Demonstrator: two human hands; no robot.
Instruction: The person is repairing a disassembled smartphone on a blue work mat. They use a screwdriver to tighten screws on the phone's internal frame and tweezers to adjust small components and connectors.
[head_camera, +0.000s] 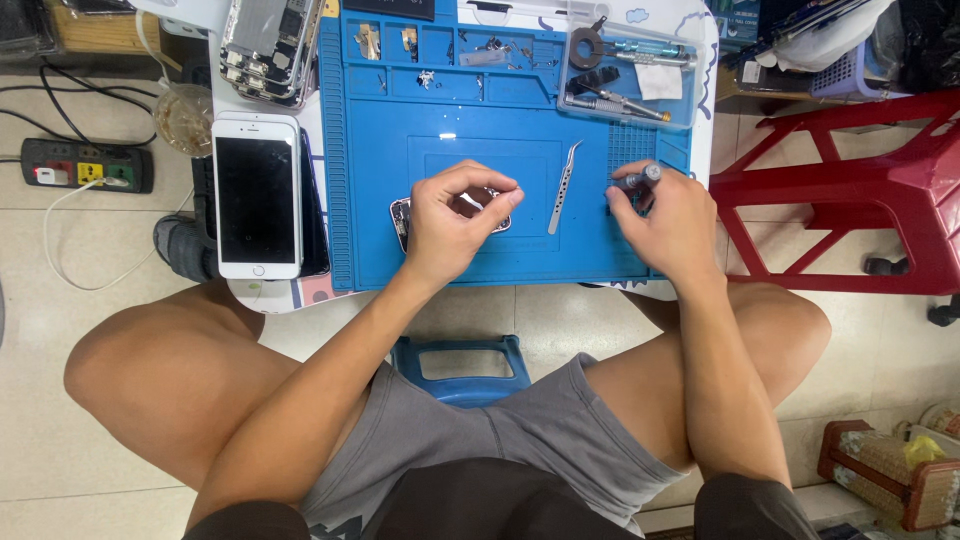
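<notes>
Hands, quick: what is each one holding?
Left hand: pinching over the opened phone; what it pinches cannot be told.
Right hand: shut on the screwdriver.

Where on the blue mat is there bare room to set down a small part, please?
The widest free patch on the blue mat lies left of the left hand, below the small compartments. A narrower strip runs between the tweezers and the right hand. It is crowded around the opened phone and the clear tool tray.

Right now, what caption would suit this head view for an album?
Seated at a blue mat, left hand on an opened phone, right hand holding a screwdriver, tweezers between.
</notes>
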